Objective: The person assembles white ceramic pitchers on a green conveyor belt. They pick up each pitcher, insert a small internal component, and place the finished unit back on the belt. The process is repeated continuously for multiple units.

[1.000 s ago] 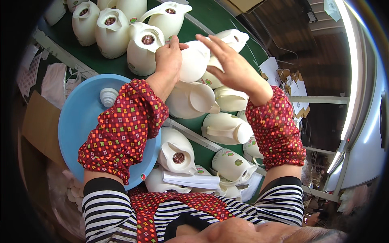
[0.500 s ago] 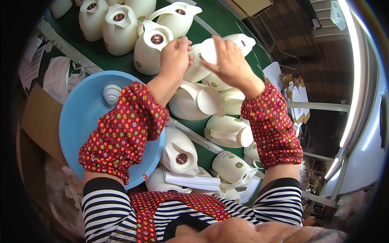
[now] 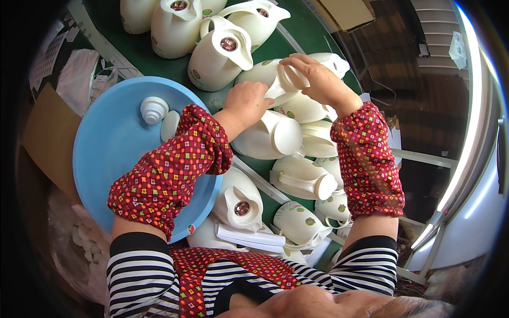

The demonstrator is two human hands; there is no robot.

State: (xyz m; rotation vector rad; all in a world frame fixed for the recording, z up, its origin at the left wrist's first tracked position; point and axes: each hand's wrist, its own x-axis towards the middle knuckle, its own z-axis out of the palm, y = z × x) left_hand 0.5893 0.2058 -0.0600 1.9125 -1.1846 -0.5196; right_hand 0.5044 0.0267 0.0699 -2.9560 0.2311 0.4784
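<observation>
My right hand (image 3: 324, 84) curves over a white round lid (image 3: 293, 79) at the mouth of a cream vacuum jug (image 3: 268, 72), its fingers on the lid's rim. The jug lies tilted on the green surface. Beside its handle, my left hand (image 3: 245, 106) is closed with the thumb against the handle; the inner fingers are hidden. Just below lies another cream jug (image 3: 260, 139) with a round white lid (image 3: 287, 135) on it. An upright jug (image 3: 216, 55) without a lid stands beyond my left hand, its shiny inner mouth showing.
Left of the jugs, a blue basin (image 3: 101, 159) holds a stepped white stopper (image 3: 154, 109) and a white oval piece (image 3: 169, 125). More jugs (image 3: 303, 177) crowd the green surface (image 3: 132, 47). Folded white paper (image 3: 249, 237) lies near my body. A metal rail (image 3: 260, 183) crosses the surface.
The white lid has come down from my raised right hand onto the jug's mouth. My left hand has moved lower and nearer the handle. The view has shifted, showing more of the basin.
</observation>
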